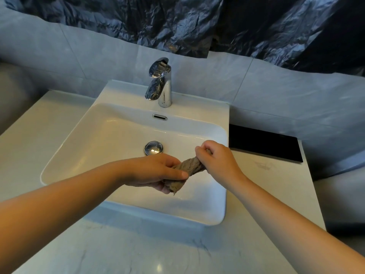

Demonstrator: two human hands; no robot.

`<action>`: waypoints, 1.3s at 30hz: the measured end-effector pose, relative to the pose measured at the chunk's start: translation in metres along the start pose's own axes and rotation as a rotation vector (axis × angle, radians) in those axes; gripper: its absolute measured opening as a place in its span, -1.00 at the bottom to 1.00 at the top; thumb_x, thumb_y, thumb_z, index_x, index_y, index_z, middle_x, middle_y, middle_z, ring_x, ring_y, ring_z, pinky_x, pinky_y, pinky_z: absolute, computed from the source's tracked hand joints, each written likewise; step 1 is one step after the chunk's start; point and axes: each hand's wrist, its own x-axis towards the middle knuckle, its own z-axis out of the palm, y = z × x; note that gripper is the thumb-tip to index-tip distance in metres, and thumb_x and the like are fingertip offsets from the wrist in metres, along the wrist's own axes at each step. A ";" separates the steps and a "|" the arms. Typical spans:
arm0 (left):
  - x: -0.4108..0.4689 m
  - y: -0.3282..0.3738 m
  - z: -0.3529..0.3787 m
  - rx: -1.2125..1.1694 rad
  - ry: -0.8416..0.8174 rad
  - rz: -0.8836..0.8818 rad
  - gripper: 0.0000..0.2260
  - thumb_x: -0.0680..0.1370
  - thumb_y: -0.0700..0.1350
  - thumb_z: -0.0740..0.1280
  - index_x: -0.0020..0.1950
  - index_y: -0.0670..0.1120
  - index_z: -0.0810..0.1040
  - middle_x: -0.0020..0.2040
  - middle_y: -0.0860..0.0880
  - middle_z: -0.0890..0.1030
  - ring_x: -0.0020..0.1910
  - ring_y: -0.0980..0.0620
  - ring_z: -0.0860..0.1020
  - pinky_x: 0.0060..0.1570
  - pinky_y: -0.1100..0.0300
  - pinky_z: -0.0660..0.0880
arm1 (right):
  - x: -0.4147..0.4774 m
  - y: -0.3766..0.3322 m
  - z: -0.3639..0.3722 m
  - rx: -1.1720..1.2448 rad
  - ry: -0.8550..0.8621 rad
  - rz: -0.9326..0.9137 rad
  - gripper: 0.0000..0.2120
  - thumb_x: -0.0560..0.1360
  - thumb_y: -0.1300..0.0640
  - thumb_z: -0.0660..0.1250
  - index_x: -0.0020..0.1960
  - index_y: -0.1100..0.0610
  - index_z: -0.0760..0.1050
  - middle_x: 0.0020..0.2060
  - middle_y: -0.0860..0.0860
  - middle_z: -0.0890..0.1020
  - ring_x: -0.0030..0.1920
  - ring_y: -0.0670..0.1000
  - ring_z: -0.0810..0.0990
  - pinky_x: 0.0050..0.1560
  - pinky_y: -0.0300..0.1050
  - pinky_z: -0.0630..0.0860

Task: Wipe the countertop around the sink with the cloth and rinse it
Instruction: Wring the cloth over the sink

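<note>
A grey-brown cloth (191, 166) is twisted into a tight rope over the right side of the white sink (110, 135). My left hand (158, 172) grips its lower end, with a frayed tail hanging below the fingers. My right hand (216, 159) grips the upper end in a fist, near the basin's right rim. The chrome faucet (161, 84) stands at the back of the sink with no water running. The pale marble countertop (138, 250) surrounds the basin.
A chrome drain plug (153, 147) sits in the basin's middle, an overflow slot (159, 117) below the faucet. A black rectangular recess (262, 143) lies right of the sink. Crumpled dark plastic sheeting (177, 22) covers the wall above grey tiles.
</note>
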 end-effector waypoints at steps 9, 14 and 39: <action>-0.002 0.005 0.014 0.704 0.102 -0.018 -0.75 0.51 0.07 0.36 0.03 -0.04 0.39 -0.18 0.03 0.54 -0.31 0.09 0.48 -0.26 0.23 0.43 | -0.004 0.011 0.017 -0.162 -0.009 0.075 -0.54 0.54 -0.07 0.07 -0.46 0.12 0.33 -0.46 0.14 0.52 -0.45 0.01 0.38 -0.39 -0.11 0.30; -0.002 -0.003 0.020 0.925 0.327 0.176 -0.76 0.58 0.02 0.27 0.17 -0.03 0.35 -0.04 -0.03 0.50 -0.25 0.08 0.51 -0.23 0.20 0.46 | 0.004 0.006 0.013 -0.102 -0.184 0.345 -0.60 0.55 0.02 0.07 -0.37 0.20 0.40 -0.49 0.11 0.47 -0.47 0.03 0.37 -0.45 -0.21 0.28; 0.007 -0.004 0.005 1.017 0.268 0.160 -0.80 0.60 0.04 0.21 -0.01 -0.09 0.36 -0.20 0.03 0.47 -0.28 0.06 0.45 -0.34 0.22 0.32 | -0.010 0.012 0.033 0.026 0.016 0.072 -0.61 0.52 0.03 0.08 -0.45 0.11 0.37 -0.47 0.05 0.48 -0.38 0.07 0.41 -0.33 -0.05 0.34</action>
